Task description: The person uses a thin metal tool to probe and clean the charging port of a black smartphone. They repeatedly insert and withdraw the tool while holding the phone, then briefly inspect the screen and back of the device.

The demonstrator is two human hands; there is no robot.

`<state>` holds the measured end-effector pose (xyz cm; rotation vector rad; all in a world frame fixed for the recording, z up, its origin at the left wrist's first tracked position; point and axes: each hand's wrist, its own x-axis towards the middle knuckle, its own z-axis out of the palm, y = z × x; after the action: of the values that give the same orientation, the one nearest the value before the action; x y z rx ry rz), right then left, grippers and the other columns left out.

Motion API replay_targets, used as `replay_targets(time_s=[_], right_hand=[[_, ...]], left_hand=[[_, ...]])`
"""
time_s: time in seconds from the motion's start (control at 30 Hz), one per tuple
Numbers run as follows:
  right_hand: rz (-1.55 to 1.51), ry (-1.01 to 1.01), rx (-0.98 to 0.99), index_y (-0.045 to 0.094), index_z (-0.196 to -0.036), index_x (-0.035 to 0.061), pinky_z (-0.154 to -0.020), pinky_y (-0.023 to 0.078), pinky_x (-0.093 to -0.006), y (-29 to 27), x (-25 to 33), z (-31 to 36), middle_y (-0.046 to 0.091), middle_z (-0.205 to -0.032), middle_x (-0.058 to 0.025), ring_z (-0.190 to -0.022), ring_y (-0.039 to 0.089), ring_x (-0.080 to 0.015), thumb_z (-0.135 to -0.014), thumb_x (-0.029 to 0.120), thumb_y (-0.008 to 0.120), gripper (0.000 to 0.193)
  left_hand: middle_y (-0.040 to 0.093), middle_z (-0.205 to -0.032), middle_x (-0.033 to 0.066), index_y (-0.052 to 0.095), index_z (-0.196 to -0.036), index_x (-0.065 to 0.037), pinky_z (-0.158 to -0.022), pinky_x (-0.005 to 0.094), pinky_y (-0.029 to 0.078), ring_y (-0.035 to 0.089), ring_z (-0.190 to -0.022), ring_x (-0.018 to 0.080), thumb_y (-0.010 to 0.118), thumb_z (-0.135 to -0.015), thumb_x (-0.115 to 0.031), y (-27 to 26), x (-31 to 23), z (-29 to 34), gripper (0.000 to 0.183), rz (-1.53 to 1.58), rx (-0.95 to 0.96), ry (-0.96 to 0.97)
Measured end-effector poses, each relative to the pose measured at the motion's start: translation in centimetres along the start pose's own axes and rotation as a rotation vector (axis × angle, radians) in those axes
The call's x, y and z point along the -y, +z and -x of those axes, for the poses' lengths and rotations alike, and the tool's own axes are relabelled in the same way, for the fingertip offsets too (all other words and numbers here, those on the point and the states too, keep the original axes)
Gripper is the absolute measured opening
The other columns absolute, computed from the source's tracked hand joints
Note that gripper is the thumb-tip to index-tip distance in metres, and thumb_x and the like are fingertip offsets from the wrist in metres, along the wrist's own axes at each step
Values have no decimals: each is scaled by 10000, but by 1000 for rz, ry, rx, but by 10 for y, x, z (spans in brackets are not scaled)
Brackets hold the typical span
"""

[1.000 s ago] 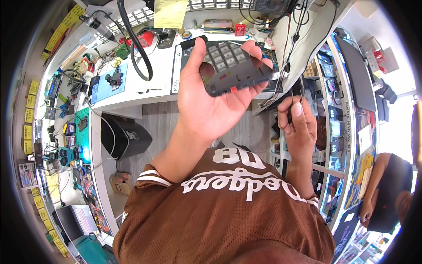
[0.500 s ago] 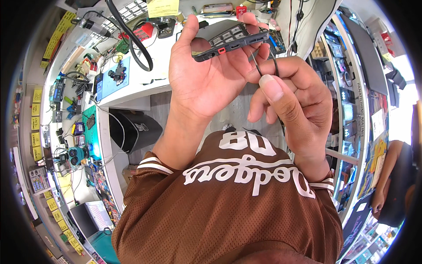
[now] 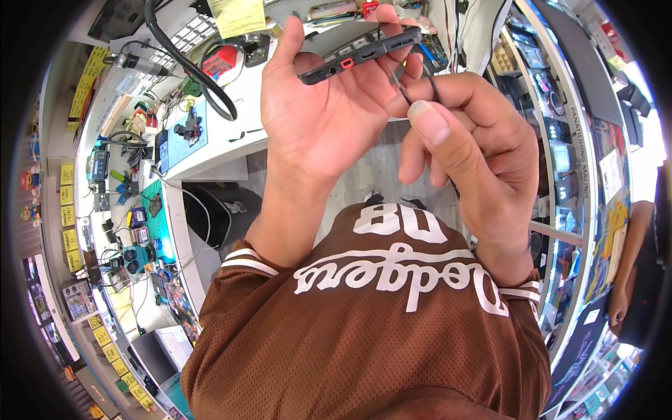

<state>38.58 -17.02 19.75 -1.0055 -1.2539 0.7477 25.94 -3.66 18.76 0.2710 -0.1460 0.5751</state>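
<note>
Held up in front of me is a dark smartphone (image 3: 360, 59), its bottom edge toward me, with a charging port and a small red piece in that edge. My left hand (image 3: 308, 126) grips it, the palm beneath and the thumb and fingertips at its two ends. My right hand (image 3: 476, 133) is closed on a pair of thin black tweezers (image 3: 402, 87) between thumb and forefinger. The fine tips point up beside the phone's right part, close to my left fingers. Whether they touch the phone, I cannot tell.
Ahead and to the left runs a white workbench (image 3: 241, 140) with a blue mat (image 3: 203, 136), tools and a thick black cable (image 3: 192, 66). A turquoise microscope (image 3: 136, 259) and a laptop (image 3: 171, 346) stand at the left. At the right are a glass display case (image 3: 563, 161) and another person's arm (image 3: 630, 259).
The phone and both hands sit slightly higher in view, and the phone's face shows at a flatter angle. The surroundings have shifted a little with my head. Both grips are unchanged.
</note>
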Motion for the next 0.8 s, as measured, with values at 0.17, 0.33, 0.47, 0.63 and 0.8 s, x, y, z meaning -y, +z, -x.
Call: replay_targets(time_s=[0.17, 0.33, 0.47, 0.63, 0.8], right_hand=[[-14, 45, -57, 644, -1179, -77, -542, 383, -185, -3, 9, 1, 767, -1011, -120, -618, 595, -62, -1032, 103, 608, 235], [0, 24, -83, 690, -1166, -63, -556, 390, -183, -10, 10, 0, 773, -1023, -119, -656, 593, -55, -998, 78, 660, 221], [120, -13, -57, 724, -1160, -58, -620, 434, -195, -22, 14, -5, 772, -1010, -106, -716, 582, -56, -983, 65, 683, 219], [190, -1, -37, 730, -1159, -63, -675, 466, -216, -26, 24, -6, 759, -975, -89, -734, 576, -66, -982, 62, 689, 221], [270, 5, -41, 739, -1136, -56, -659, 462, -217, -30, 30, -9, 731, -918, -66, -728, 577, -71, -980, 72, 698, 206]], left_hand=[[647, -1274, 197, 454, -1407, 100, -1091, 505, 439, 602, -1216, 321, 412, -1094, -438, 9, 8, -3, 624, -62, -78, 60], [663, -1255, 182, 466, -1426, 65, -1065, 510, 469, 597, -1230, 308, 397, -1095, -449, 9, 11, -6, 616, -75, -35, 59], [673, -1243, 165, 475, -1431, 46, -1077, 501, 461, 594, -1235, 294, 384, -1097, -452, 12, 14, -9, 606, -91, -74, 72], [682, -1226, 157, 495, -1403, 58, -1088, 486, 453, 600, -1228, 292, 369, -1103, -438, 12, 15, -10, 593, -160, -45, 77], [684, -1213, 160, 533, -1354, 70, -1035, 449, 492, 606, -1211, 296, 370, -1104, -438, 13, 17, -12, 589, -204, -25, 111]])
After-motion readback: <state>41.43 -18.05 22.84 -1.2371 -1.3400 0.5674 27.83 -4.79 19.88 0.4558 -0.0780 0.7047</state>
